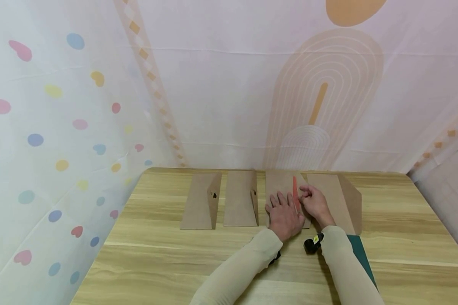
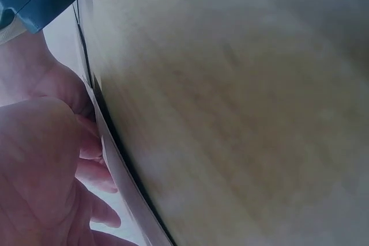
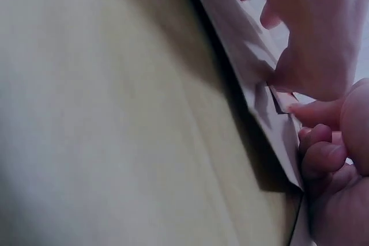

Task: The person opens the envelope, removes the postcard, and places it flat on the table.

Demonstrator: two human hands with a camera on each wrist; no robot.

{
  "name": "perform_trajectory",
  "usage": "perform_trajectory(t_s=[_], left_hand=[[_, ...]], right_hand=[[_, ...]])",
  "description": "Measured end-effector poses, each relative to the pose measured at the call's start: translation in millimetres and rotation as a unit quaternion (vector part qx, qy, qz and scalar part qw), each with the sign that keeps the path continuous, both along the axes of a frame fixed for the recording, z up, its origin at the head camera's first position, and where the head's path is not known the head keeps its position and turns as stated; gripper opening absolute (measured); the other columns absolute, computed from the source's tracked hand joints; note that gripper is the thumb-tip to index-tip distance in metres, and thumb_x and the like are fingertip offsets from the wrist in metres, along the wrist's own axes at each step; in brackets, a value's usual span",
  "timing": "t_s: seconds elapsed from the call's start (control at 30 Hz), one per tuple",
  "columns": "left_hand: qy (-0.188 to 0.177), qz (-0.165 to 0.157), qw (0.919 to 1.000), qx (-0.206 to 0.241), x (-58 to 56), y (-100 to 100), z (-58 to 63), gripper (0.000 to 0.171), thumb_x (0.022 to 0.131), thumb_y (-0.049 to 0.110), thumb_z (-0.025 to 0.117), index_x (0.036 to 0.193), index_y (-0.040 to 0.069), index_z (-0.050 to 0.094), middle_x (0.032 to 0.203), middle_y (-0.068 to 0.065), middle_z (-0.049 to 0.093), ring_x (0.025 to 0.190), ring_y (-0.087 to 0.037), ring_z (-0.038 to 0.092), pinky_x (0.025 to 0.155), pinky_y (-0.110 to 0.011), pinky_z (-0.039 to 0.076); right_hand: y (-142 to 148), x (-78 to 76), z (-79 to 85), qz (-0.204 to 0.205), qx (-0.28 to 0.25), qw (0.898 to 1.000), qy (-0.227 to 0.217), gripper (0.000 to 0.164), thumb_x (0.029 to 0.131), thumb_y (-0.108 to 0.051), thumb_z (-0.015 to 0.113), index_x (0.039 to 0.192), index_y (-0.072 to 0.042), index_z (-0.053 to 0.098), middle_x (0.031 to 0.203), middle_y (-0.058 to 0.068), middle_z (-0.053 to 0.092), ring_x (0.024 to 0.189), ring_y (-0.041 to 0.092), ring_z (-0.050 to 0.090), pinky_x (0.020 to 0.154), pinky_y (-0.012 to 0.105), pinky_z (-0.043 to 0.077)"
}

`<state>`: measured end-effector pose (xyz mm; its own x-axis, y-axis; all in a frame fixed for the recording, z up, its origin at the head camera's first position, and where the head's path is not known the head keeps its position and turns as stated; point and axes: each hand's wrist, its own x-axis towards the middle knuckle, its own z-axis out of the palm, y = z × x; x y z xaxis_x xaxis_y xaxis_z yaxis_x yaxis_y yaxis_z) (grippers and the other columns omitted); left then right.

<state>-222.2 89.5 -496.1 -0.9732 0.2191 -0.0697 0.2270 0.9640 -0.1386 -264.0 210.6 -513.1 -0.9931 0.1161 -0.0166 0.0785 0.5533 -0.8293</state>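
The orange-red strip (image 1: 294, 186) is lying between the two hands, just right of the left hand (image 1: 286, 216) and just left of the right hand (image 1: 316, 205), its long axis running away from the person and its near end reaching down beside the left hand's thumb side. The right hand is bringing its tips closer to the strip than the left hand's fingertips: one digit is touching it while the others are curling back, and whether they are pinching the strip I cannot tell. The left hand is pressing palm-down with its fingers spread, holding the third kraft envelope (image 1: 279, 182) against the bench (image 1: 137, 254). That envelope is carrying the strip on its right part, and how its flap is sitting is hard to tell under the hands. Beneath and right of the right hand, the fourth kraft envelope (image 1: 330, 188) is lying with its flap (image 1: 352, 205) folding out to the right. Left of the left hand, the second kraft envelope (image 1: 238, 203) and, beyond it, the first kraft envelope (image 1: 196, 203) are resting with flaps standing partly raised, each showing a dark mark. Whether any envelope is holding something inside is not showing. A dark green sheet (image 1: 360, 254) is lying under the right forearm, nearer the person than the right hand.
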Motion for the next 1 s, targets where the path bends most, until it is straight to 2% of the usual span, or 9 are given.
perform_trajectory(t_s=[0.2, 0.57, 1.0], left_hand=[[-0.003, 0.002, 1.0000, 0.001, 0.2, -0.5, -1.0, 0.069, 0.100, 0.057, 0.035, 0.158, 0.021, 0.028, 0.157, -0.013, 0.036, 0.141, -0.035, 0.040, 0.102, -0.049, 0.046], [-0.005, 0.003, 1.0000, 0.001, -0.1, 0.6, 0.0, 0.069, 0.100, 0.058, 0.034, 0.158, 0.020, 0.028, 0.157, -0.013, 0.036, 0.141, -0.035, 0.040, 0.103, -0.049, 0.046], [-0.008, 0.004, 0.9999, -0.007, 1.6, 0.4, 0.3, 0.066, 0.101, 0.058, 0.033, 0.157, 0.025, 0.030, 0.157, -0.012, 0.037, 0.141, -0.034, 0.040, 0.103, -0.047, 0.046]], right_hand=[[-0.5, 0.8, 0.9, -0.006, -0.002, 1.000, -0.002, 0.037, 0.095, -0.008, 0.063, 0.129, 0.005, 0.058, 0.096, 0.013, 0.061, 0.089, 0.025, 0.056, 0.079, 0.033, 0.043], [-2.1, 1.8, 3.0, -0.006, 0.011, 1.000, -0.003, 0.039, 0.092, -0.006, 0.065, 0.129, 0.005, 0.058, 0.095, 0.013, 0.060, 0.087, 0.026, 0.056, 0.078, 0.033, 0.043], [-1.1, 1.2, 0.8, -0.004, 0.007, 1.000, 0.001, 0.040, 0.091, 0.001, 0.060, 0.130, 0.006, 0.057, 0.095, 0.014, 0.061, 0.089, 0.027, 0.057, 0.080, 0.035, 0.045]])
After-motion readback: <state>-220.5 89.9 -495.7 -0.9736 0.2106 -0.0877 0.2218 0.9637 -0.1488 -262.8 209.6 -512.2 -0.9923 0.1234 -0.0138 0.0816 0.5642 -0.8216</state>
